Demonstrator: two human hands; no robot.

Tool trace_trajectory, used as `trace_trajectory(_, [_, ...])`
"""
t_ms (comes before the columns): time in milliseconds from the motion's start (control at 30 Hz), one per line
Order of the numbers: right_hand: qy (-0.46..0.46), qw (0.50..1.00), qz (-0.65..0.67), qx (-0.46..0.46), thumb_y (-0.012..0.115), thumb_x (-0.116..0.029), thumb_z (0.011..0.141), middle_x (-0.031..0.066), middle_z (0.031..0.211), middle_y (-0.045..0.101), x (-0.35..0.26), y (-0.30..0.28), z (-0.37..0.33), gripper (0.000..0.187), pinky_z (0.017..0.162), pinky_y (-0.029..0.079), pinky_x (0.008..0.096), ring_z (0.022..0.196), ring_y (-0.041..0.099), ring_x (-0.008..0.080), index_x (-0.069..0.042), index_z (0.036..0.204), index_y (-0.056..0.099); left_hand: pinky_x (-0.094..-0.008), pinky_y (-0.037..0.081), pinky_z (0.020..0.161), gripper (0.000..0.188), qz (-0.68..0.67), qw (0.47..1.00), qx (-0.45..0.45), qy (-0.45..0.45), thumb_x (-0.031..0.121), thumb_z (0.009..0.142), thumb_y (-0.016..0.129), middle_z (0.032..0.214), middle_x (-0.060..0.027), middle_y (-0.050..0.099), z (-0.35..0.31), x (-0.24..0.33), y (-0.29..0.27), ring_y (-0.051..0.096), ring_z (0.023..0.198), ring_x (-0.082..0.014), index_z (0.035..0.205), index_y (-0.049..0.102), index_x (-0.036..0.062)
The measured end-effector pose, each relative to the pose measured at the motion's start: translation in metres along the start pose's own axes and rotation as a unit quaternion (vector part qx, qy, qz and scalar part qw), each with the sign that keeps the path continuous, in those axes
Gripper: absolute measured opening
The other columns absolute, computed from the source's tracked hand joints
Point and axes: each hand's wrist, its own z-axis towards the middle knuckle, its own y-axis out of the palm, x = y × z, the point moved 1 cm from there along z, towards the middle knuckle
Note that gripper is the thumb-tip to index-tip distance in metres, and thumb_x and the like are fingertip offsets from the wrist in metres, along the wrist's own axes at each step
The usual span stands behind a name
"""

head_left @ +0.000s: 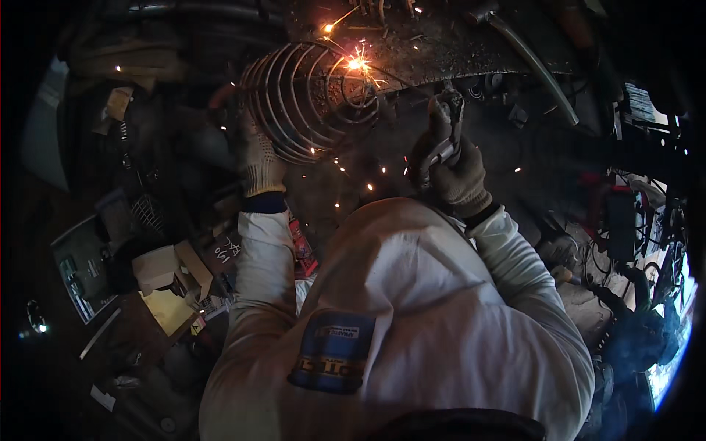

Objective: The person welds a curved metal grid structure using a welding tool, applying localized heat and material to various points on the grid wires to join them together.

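A rounded cage of curved metal rods (pixel 294 95) leans against the edge of a dark metal work table (pixel 441 44). My left hand (pixel 262 163), in a knitted glove, grips the cage's left side; its fingertips are partly hidden in the dark. My right hand (pixel 462 178), gloved too, is closed around a welding electrode holder (pixel 444 128). From the holder a thin electrode (pixel 403 81) runs up and left to the cage's ringed end, where a bright arc (pixel 357 65) burns. Sparks scatter over the cage and fall towards my lap.
A metal bar (pixel 535 67) juts past the table's edge at the upper right. On the left stands an open cardboard box (pixel 158 270) among loose scraps. Another person (pixel 638 331) in dark clothes is at the lower right, near cables and metal frames.
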Motion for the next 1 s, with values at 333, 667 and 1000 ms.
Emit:
trace_trajectory(333, [-0.032,0.998,-0.056,-0.008,0.076,-0.019,0.072,0.0134,0.090,0.070,0.006,-0.003,0.004,0.040,0.074,0.054,0.0325,0.084,0.069,0.0204,-0.001,0.106,0.063,-0.0365,0.052,0.090,0.057,0.124,0.990,0.043,0.051,0.048,0.097,0.051,0.129,-0.0103,0.060,0.016,-0.002,-0.022,0.061,0.110,-0.0255,0.133,0.054,0.0045])
trace_trajectory(667, [-0.034,0.997,-0.069,0.001,0.077,-0.022,0.073,0.0146,0.087,0.070,0.001,0.000,0.004,0.038,0.071,0.054,0.0333,0.079,0.070,0.0219,-0.001,0.102,0.064,-0.0383,0.051,0.092,0.060,0.128,0.990,0.041,0.035,0.051,0.098,0.050,0.134,-0.0111,0.057,0.017,-0.002,-0.024,0.059,0.115,-0.0277,0.136,0.052,0.0053])
trace_trajectory(1000, [-0.049,0.998,-0.042,0.005,0.074,-0.019,0.071,0.0144,0.084,0.070,-0.002,0.007,0.012,0.037,0.069,0.054,0.0334,0.076,0.069,0.0220,0.000,0.101,0.064,-0.0407,0.051,0.094,0.065,0.048,0.998,0.011,-0.042,0.052,0.096,0.053,0.135,-0.0130,0.056,0.014,-0.010,-0.027,0.059,0.115,-0.0289,0.141,0.045,0.0057])
